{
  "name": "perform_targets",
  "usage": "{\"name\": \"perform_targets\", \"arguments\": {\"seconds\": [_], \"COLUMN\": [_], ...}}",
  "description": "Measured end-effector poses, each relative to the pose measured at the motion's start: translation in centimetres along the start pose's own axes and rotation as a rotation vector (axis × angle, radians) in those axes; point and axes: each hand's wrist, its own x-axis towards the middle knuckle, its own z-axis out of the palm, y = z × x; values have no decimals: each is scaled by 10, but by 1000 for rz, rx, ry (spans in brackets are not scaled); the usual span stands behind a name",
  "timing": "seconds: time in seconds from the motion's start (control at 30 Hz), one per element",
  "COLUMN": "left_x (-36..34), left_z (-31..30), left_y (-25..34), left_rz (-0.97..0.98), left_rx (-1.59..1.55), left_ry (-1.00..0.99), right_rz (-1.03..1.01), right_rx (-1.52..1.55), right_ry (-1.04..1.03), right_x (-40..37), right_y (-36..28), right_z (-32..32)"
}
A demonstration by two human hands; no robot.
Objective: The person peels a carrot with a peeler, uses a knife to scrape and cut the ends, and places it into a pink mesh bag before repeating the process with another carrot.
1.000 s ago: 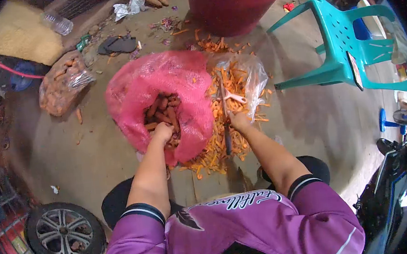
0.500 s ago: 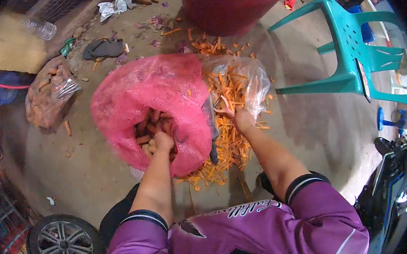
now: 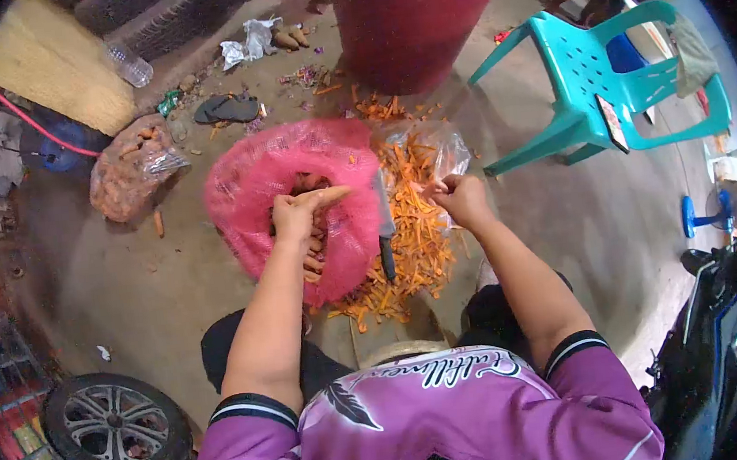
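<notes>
Held above the opening of a pink mesh sack is a long tan root, with my left hand closed around one end. More brownish roots lie inside the sack. My right hand is pinched on a small pinkish object too unclear to name, over the right side of a pile of orange strips. A knife with a dark handle stands between sack and pile. Clear plastic lies behind the strips.
A large red tub stands behind the pile. To the right are a green plastic chair, a blue fan and a motorcycle. At left are a bag of roots, a sandal and a wheel.
My left hand has come up out of the sack with a root. My right hand has moved right, away from the strips, and its fingers have closed. The camera view has shifted.
</notes>
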Motion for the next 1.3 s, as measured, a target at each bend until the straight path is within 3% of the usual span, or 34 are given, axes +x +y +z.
{"name": "perform_targets", "arguments": {"seconds": [0.1, 0.2, 0.23, 0.27, 0.3, 0.4, 0.5, 0.57, 0.6, 0.67, 0.77, 0.87, 0.97, 1.07, 1.17, 1.3], "left_x": [-60, -106, -113, -118, -122, -128, -127, -120, -112, -99, -95, -105, -99, -98, -101, -101], "left_z": [20, 51, 57, 64, 71, 95, 112, 118, 119, 120, 123, 130, 130, 123, 126, 123], "left_y": [53, 66, 64, 60, 56, 50, 49, 50, 44, 32, 34, 52, 46, 34, 32, 21], "left_rz": [-187, -296, -333, -375, -415, -330, -371, -435, -413, -367, -446, -528, -588, -550, -474, -397], "left_rx": [-430, -576, -586, -599, -611, -559, -525, -530, -501, -447, -653, -633, -695, -760, -708, -578], "left_ry": [-325, -195, -269, -344, -422, -607, -660, -695, -696, -700, -698, -473, -430, -601, -495, -579], "right_rz": [-5, 15, -3, 67, -1, 98, 150, 61, 18, 116, 114, 71, 35, 55, 116, 113], "right_rx": [530, 1116, 1269, 1228, 1238, 1318, 1204, 1146, 1116, 1231, 1269, 1153, 1166, 1146, 1080, 1075], "right_ry": [205, 225, 251, 294, 367, 405, 371, 354, 346, 293, 290, 146, 173, 111, 91, 95], "right_x": [-17, -32, -38, -43, -41, -40, -44, -39, -37, -34, -20, -25, -28, -24, -21, -19], "right_y": [-16, -44, -51, -61, -58, -67, -77, -74, -73, -75, -72, -82, -85, -77, -72, -71], "right_z": [-27, -56, -62, -67, -62, -54, -59, -44, -40, -49, -47, -46, -31, -22, -18, -20]}}
